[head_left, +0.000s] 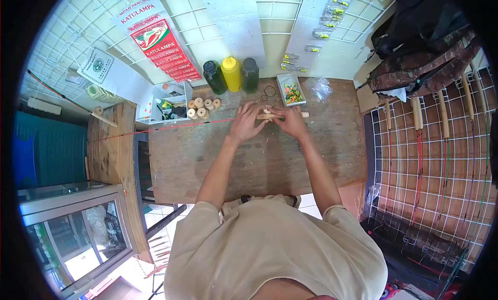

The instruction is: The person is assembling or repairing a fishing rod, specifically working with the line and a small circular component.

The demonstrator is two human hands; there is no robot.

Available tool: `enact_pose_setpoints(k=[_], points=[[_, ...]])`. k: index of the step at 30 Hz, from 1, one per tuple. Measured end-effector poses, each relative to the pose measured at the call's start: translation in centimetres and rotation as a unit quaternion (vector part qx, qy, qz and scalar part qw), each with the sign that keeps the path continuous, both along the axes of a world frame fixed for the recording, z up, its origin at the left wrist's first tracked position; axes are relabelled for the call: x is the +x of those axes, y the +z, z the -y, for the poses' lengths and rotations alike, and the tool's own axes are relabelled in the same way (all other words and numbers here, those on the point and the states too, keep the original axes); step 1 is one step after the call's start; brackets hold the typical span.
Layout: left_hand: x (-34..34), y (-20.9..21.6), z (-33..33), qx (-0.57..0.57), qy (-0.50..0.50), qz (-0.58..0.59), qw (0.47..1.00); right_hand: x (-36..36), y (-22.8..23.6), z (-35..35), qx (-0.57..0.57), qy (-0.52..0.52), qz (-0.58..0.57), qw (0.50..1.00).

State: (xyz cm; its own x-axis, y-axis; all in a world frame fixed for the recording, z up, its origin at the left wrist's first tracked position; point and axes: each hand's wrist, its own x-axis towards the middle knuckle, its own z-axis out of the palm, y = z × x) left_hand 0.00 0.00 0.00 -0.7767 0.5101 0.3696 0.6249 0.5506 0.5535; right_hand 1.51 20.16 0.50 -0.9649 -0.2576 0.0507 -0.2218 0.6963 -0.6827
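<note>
A thin fishing rod lies crosswise over the table, its red shaft [207, 122] running out to the left and its pale wooden handle [305, 115] showing past my right hand. My left hand [246, 124] is closed around the rod where shaft and handle meet. My right hand [290, 121] grips the wooden handle, thumb and fingers pinched close to the left fingertips. Something small and pale sits between the fingertips; its kind is too small to make out. Just beyond the hands are a thin dark ring of wire or line [268, 91] and a white tray [284, 99] of small colourful pieces.
Several wooden spools [201, 113] stand beside a white box [155, 110] of supplies. Behind them are two dark bottles [215, 77] and a yellow squeeze bottle [231, 74]. A clear plastic bag [321, 90] lies at right. Rods hang on a wire grid [430, 160].
</note>
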Motion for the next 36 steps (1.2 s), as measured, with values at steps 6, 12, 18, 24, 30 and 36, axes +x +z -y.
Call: enact_pose_setpoints(k=[6, 12, 18, 24, 30, 36], points=[[0.1, -2.1, 0.5, -0.039, 0.009, 0.021, 0.999, 1.2, -2.4, 0.7, 0.026, -0.014, -0.061, 0.998], [0.7, -3.0, -0.2, -0.043, 0.013, 0.059, 0.997, 1.6, -5.4, 0.5, 0.012, -0.029, -0.13, 0.991], [1.2, -4.9, -0.6, -0.02, 0.039, 0.068, 0.997, 2.6, -5.8, 0.7, -0.024, -0.07, -0.092, 0.993], [1.3, -5.3, -1.0, 0.024, 0.056, 0.121, 0.991, 3.1, -6.7, 0.2, -0.04, -0.092, -0.039, 0.994], [2.1, -6.3, -0.6, -0.025, 0.046, 0.106, 0.993, 3.7, -7.6, 0.1, -0.067, -0.07, -0.011, 0.995], [2.4, -7.1, -0.6, -0.001, 0.072, 0.113, 0.991, 3.9, -6.9, 0.8, -0.035, -0.023, -0.149, 0.988]])
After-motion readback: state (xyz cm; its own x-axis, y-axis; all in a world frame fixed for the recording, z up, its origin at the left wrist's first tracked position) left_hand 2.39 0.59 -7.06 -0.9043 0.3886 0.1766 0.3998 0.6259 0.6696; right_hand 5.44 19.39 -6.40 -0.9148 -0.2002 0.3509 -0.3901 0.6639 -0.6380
